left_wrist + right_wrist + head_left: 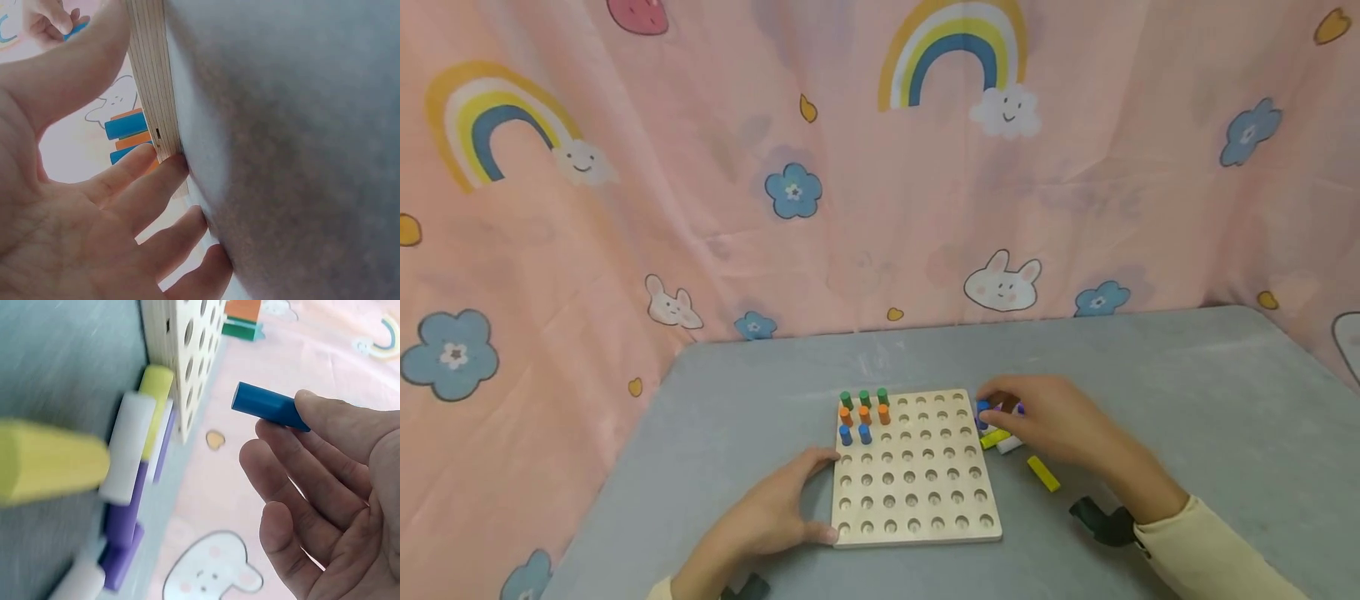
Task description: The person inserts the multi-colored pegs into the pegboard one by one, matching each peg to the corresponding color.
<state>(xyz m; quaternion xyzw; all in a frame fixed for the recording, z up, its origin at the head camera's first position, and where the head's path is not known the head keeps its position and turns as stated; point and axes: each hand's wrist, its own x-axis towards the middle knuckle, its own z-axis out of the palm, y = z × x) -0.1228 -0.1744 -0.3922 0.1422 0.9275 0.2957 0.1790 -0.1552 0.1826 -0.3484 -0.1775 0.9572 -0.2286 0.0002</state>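
A square wooden pegboard lies on the table. Three green pegs stand in its far row at the left, with three orange pegs in the row below and two blue pegs in the third row. Between thumb and fingertips, my right hand pinches another blue peg, raised beside the board's far right corner. Along the left edge, my left hand rests with spread fingers, its thumb at the near left corner; the left wrist view shows the fingertips against the board's side.
Loose pegs lie right of the board, partly under my right hand: yellow pegs, white pegs and purple pegs. The grey table meets a pink patterned curtain behind.
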